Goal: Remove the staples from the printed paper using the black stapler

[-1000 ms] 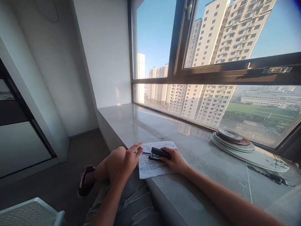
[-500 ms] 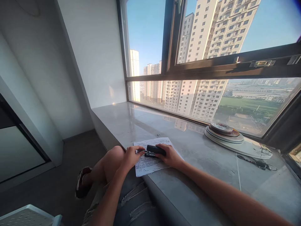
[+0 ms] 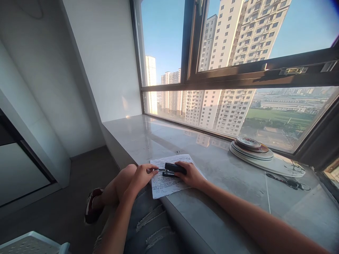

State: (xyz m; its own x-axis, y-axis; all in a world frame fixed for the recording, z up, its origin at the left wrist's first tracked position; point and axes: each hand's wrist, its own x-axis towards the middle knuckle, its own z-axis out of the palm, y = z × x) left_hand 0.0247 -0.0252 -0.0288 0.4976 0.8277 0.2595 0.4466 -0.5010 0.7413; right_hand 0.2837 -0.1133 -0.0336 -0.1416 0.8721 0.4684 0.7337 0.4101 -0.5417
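Observation:
A black stapler [image 3: 172, 167] is held over printed sheets of paper [image 3: 169, 187] on the grey window ledge, its top and base parted at the left end. My right hand [image 3: 192, 175] is closed around its right end, thumb and fingers from either side. A thin metal strip [image 3: 162, 170] sticks out leftward from between the stapler's two halves. At the outer end of that strip, my left hand [image 3: 143, 175] is closed in a pinch. The fingertips partly hide what they grip.
Stacked plates [image 3: 250, 150] rest on a large pale oval board [image 3: 290, 167] at the right, below the window. Beside it lies a dark cord with keys [image 3: 292, 183]. A tiny scrap [image 3: 178, 151] lies behind the paper. A perforated white stool [image 3: 33, 243] stands at lower left.
My left hand has moved a little left, away from the stapler, and more of the thin metal strip now shows between them. My right hand and the stapler stay nearly in place.

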